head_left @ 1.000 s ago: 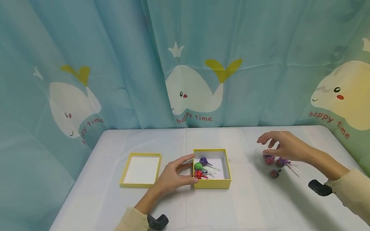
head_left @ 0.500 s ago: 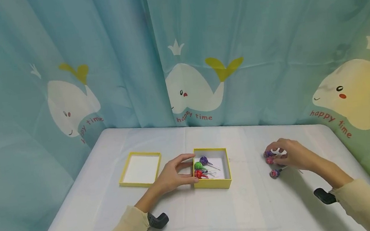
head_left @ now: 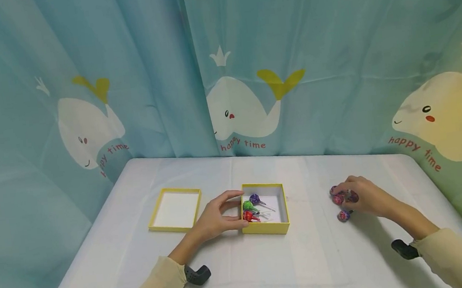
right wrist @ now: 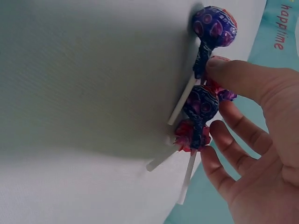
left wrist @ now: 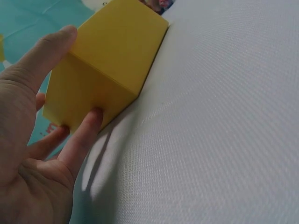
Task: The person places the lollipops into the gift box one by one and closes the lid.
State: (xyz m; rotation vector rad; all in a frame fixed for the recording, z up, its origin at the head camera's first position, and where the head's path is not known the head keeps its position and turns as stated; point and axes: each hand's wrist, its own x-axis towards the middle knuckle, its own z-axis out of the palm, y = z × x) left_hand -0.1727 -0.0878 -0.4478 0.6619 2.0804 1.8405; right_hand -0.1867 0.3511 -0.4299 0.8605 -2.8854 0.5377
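Note:
My left hand (head_left: 217, 218) holds an open yellow box (head_left: 266, 229) at its left end, thumb at the near corner and fingers along the side. Inside lie lollipops: one purple (head_left: 254, 199), one green (head_left: 248, 206) and one red (head_left: 249, 216), their white sticks pointing right. On the right of the table, my right hand (head_left: 367, 195) is over a small cluster of lollipops, thumb and forefinger around a pink-wrapped lollipop (head_left: 338, 199). In the right wrist view a purple lollipop (right wrist: 215, 27) lies beside the thumb, and another purple lollipop (right wrist: 201, 103) sits under the fingers.
A shallow yellow-rimmed lid (head_left: 174, 211) lies with its white inside up, left of the box. White cloth covers the table (head_left: 295, 268). A blue-green curtain (head_left: 156, 76) with printed whales hangs behind the far edge.
My right hand has come down and slightly right onto the lollipops, and its thumb and forefinger have closed in around one. The left hand keeps its place on the box.

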